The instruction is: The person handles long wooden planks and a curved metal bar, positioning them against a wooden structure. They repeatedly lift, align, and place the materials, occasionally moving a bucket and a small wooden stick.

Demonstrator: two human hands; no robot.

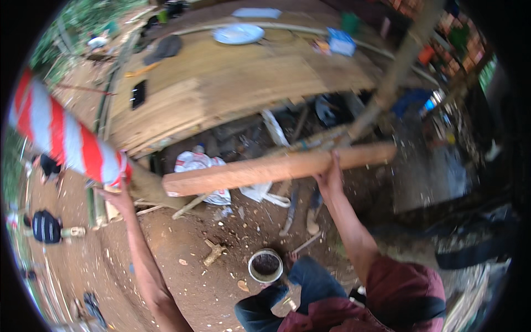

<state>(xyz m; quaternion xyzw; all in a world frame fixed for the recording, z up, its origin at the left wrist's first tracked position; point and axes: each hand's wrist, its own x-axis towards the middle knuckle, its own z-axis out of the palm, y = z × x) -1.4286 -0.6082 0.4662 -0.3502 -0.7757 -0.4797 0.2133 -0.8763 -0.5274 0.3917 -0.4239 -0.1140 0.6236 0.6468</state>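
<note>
A long reddish-brown wooden beam (254,171) lies across in front of me, raised above the ground. My right hand (331,176) is closed on it, toward its right end. At the left, a thick wooden post (146,182) leans, its upper part wrapped in red-and-white striped sheeting (72,141). My left hand (117,191) grips the post at the lower end of the wrap; part of its fingers is hidden behind it.
Beyond the beam stands a plank table (232,72) with a white plate (238,34) and a black phone (139,94). A slanted pole (392,83) rises at the right. Near my feet sits a round pot (265,265) with dark contents. Other people (47,226) are at the left.
</note>
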